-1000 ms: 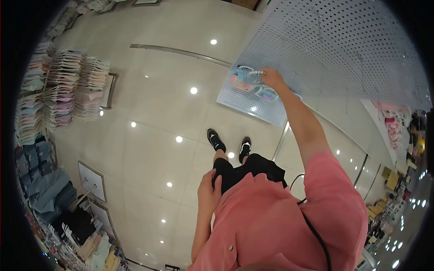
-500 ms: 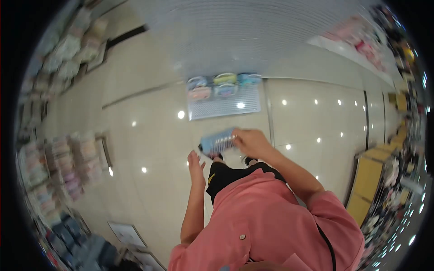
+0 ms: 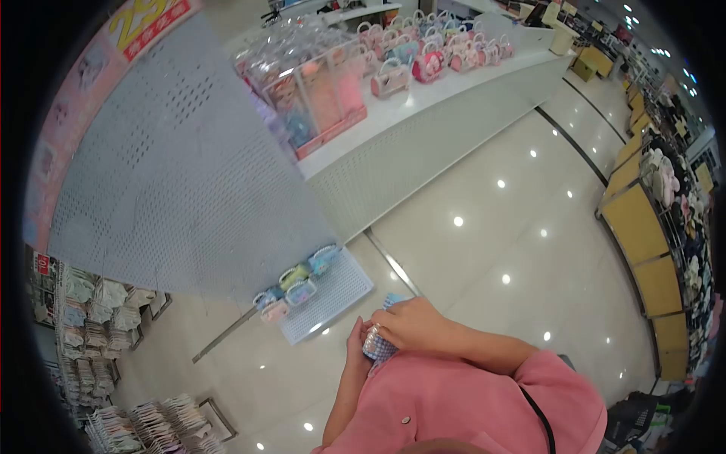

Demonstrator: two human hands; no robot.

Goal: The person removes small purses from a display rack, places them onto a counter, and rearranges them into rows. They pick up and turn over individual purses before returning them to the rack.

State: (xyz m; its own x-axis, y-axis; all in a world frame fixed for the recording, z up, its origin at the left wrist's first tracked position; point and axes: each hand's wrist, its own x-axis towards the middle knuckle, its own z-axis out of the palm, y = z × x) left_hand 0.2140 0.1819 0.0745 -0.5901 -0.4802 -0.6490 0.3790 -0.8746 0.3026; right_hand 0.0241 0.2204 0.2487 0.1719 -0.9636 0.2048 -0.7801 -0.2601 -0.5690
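Note:
In front of my shirt is a small light-blue handbag (image 3: 380, 346) with a checked pattern and what looks like a pearly bead handle. My right hand (image 3: 412, 324) is closed over its top, hiding much of it. From the other side my left hand (image 3: 357, 344) grips the bag's edge, with its fingers partly hidden behind it. Ahead, a perforated pale shelf (image 3: 327, 306) at the foot of the display stand carries several similar little handbags (image 3: 296, 286) in blue, green and pink.
A tall perforated panel (image 3: 174, 166) rises at left above the shelf. Beyond it a white counter (image 3: 446, 87) bears rows of pink handbags (image 3: 429, 64) and packaged dolls (image 3: 321, 91). Clothes racks (image 3: 162, 424) stand at lower left, yellow shoe shelving (image 3: 643, 242) at right.
My view has turned, bringing the counter into sight. The handbag has come closer to my body, and my left hand, apart from it before, is now on it.

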